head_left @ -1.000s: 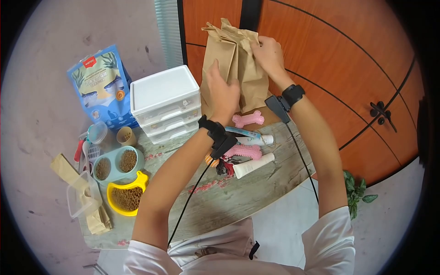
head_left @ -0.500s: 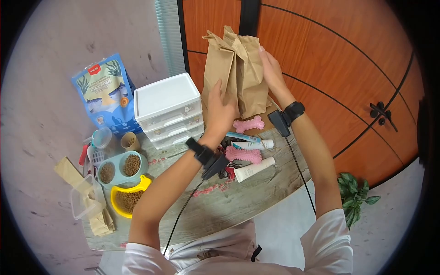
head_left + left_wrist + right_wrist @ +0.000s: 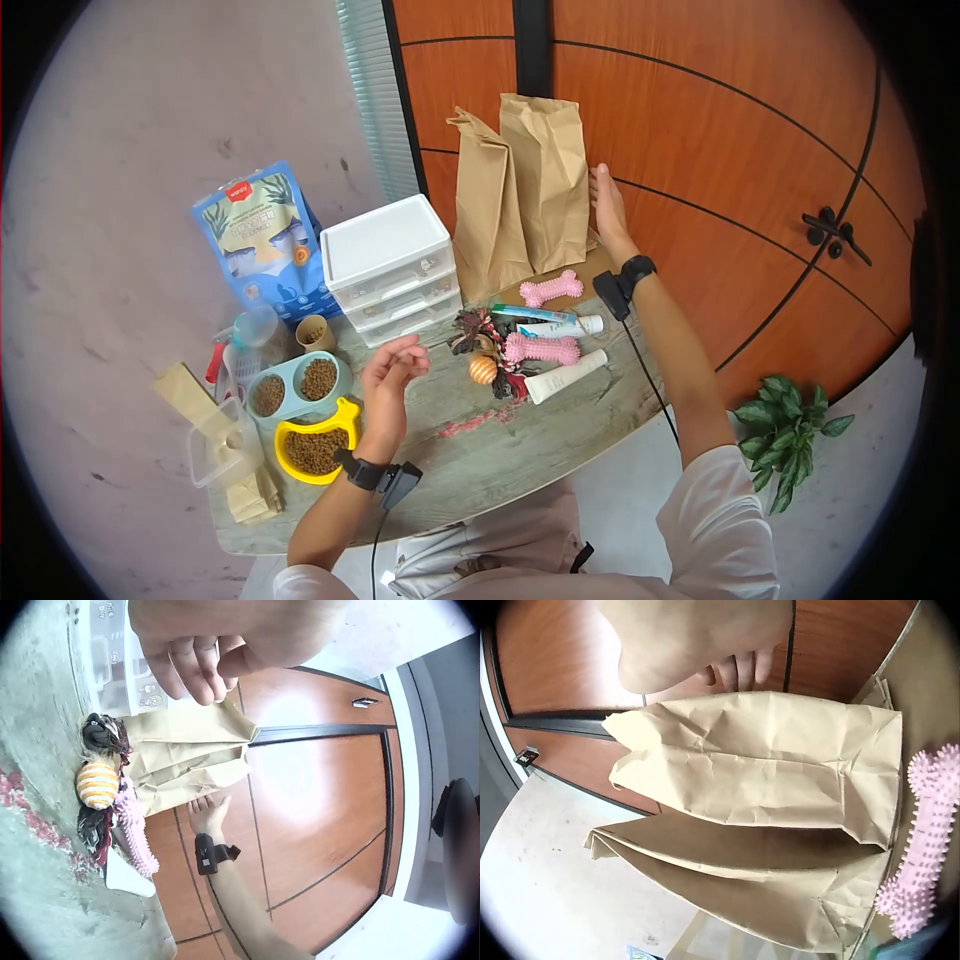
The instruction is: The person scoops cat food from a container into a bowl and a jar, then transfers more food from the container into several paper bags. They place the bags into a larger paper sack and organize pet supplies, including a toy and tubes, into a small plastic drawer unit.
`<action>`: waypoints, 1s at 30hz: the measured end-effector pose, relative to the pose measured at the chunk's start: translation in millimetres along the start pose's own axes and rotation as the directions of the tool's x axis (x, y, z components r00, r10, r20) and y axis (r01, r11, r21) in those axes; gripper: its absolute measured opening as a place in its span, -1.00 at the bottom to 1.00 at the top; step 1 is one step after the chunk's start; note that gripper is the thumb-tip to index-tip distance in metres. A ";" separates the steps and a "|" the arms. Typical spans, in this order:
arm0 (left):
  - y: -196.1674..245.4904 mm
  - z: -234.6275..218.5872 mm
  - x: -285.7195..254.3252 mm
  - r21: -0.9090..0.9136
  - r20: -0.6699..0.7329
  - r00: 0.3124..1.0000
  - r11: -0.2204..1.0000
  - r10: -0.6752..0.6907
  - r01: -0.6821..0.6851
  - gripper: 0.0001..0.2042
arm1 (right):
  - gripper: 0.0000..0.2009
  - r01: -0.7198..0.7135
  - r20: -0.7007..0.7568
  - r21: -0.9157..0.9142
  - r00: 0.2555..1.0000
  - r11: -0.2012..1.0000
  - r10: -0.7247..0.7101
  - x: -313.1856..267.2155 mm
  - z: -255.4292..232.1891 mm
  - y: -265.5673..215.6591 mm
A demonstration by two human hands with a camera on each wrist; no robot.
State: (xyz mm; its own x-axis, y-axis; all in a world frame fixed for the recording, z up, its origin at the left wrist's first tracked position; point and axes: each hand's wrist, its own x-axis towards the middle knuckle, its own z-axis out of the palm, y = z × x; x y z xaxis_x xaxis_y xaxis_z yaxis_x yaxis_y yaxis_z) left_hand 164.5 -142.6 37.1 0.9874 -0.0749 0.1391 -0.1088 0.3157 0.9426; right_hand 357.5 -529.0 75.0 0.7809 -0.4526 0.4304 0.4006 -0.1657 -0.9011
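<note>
Two brown paper bags stand side by side at the back of the table: a left bag (image 3: 487, 215) and a right bag (image 3: 548, 185). My right hand (image 3: 610, 212) is beside the right bag's outer side, fingers extended, gripping nothing. In the right wrist view that hand's fingers show just behind the bag (image 3: 757, 765). My left hand (image 3: 390, 395) hovers over the table before the white drawer box (image 3: 388, 245), its fingers loosely bent and holding nothing. A pink spiky bone toy (image 3: 552, 289) lies in front of the bags.
Another pink bone (image 3: 541, 348), tubes (image 3: 566, 377), a striped ball (image 3: 482, 369) and rope toys lie mid-table. On the left are a blue food bag (image 3: 265, 240), a double bowl (image 3: 294, 392), a yellow bowl (image 3: 290, 462) and a plastic container (image 3: 222, 462). An orange wooden cabinet (image 3: 690, 120) stands behind.
My left hand has left the bags and moved down and left towards the bowls. My right hand has let go of the right bag's top and lowered along its side. The bags now stand apart at the top.
</note>
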 end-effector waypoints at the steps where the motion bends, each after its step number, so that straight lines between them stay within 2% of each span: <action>1: -0.7 -4.0 -3.9 -0.012 0.019 1.000 1.000 -0.015 0.015 -0.75 | -0.37 -0.079 -0.027 0.004 0.997 0.997 0.079 -4.3 -0.3 -1.1; 5: -10.9 -14.8 -20.0 -0.028 0.068 0.995 0.996 -0.079 0.081 -0.73 | -0.42 -0.028 -0.050 0.014 0.998 1.000 0.029 -26.4 -0.7 -10.9; 7: -16.1 -17.7 -23.7 -0.037 0.058 0.992 0.993 -0.114 0.116 -0.72 | -0.51 0.157 -0.205 -0.039 0.965 0.987 -0.162 -41.5 0.5 -17.4; 8: -18.0 -17.6 -27.1 -0.059 0.075 0.989 0.990 -0.126 0.130 -0.73 | -0.51 0.158 -0.186 -0.039 0.969 0.987 -0.163 -54.5 5.3 -26.1; 10: -24.4 -18.7 -34.6 -0.100 0.065 0.988 0.984 -0.139 0.145 -0.74 | -0.62 0.277 -0.136 0.056 0.954 0.959 -0.267 -90.4 20.8 -48.8; 11: -28.2 -18.9 -35.0 -0.110 0.091 0.986 0.983 -0.136 0.146 -0.73 | -0.62 0.271 -0.109 0.054 0.958 0.961 -0.264 -108.4 29.7 -51.3; 13: -34.8 -19.7 -35.4 -0.129 0.102 0.986 0.981 -0.135 0.148 -0.72 | -0.71 0.217 0.179 0.032 0.959 0.976 -0.220 -148.4 51.2 -51.9; 14: -37.2 -20.5 -35.2 -0.140 0.120 0.981 0.975 -0.154 0.171 -0.72 | -0.73 0.122 0.286 0.068 0.948 0.990 -0.136 -170.5 65.4 -50.5; 15: -39.6 -22.3 -34.5 -0.149 0.140 0.975 0.970 -0.172 0.193 -0.72 | -0.75 0.021 0.390 0.093 0.919 0.995 -0.056 -192.2 80.3 -49.2; 17: -47.3 -28.3 -31.5 -0.181 0.129 0.978 0.965 -0.167 0.188 -0.72 | -0.76 -0.195 0.594 0.040 0.793 0.980 0.134 -227.6 107.2 -34.9; 18: -50.0 -31.3 -30.6 -0.208 0.128 0.978 0.960 -0.162 0.186 -0.72 | -0.76 -0.159 0.662 0.047 0.744 0.986 0.088 -242.2 118.8 -22.4; 20: -53.2 -36.7 -31.4 -0.248 0.099 0.980 0.950 -0.171 0.190 -0.72 | -0.76 -0.143 0.670 -0.019 0.733 0.990 0.118 -270.6 134.7 -17.1; 21: -54.2 -38.8 -31.0 -0.282 0.077 0.982 0.941 -0.170 0.185 -0.73 | -0.75 0.105 0.689 -0.083 0.724 0.991 -0.019 -280.5 137.6 -25.7; 22: -55.4 -40.6 -30.4 -0.284 0.082 0.980 0.938 -0.180 0.196 -0.73 | -0.73 0.349 0.718 -0.140 0.680 0.927 -0.147 -286.8 140.2 -29.8; 23: -57.3 -41.7 -30.7 -0.282 0.076 0.979 0.938 -0.189 0.203 -0.73 | -0.67 0.444 0.734 -0.149 0.648 0.884 -0.202 -291.0 141.9 -28.8; 24: -59.3 -42.0 -31.3 -0.282 0.071 0.977 0.936 -0.200 0.212 -0.73 | -0.67 0.437 0.735 -0.164 0.652 0.884 -0.186 -293.7 142.2 -28.6; 26: -58.6 -41.2 -28.4 -0.283 0.055 0.978 0.936 -0.200 0.207 -0.73 | -0.65 0.619 0.742 -0.236 0.612 0.749 -0.273 -292.6 141.7 -32.3; 27: -57.3 -40.6 -27.8 -0.273 0.034 0.982 0.943 -0.187 0.190 -0.73 | -0.63 0.679 0.767 -0.317 0.594 0.663 -0.242 -292.4 139.4 -35.8; 28: -56.6 -41.1 -27.6 -0.277 0.041 0.980 0.940 -0.194 0.198 -0.73 | -0.63 0.675 0.766 -0.326 0.599 0.661 -0.233 -291.5 137.4 -34.3; 30: -55.4 -41.5 -27.2 -0.288 0.019 0.980 0.938 -0.196 0.193 -0.73 | -0.65 0.794 0.790 -0.375 0.543 0.478 -0.283 -288.5 133.9 -28.8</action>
State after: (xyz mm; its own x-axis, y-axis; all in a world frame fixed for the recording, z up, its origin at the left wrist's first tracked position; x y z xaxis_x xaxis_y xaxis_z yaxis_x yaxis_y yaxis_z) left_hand 148.5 -118.8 -31.5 0.9872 -0.1534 -0.0428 0.1218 0.5542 0.8234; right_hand 184.9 -276.3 -16.3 0.6899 0.4935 0.5296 0.6318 -0.7676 -0.1079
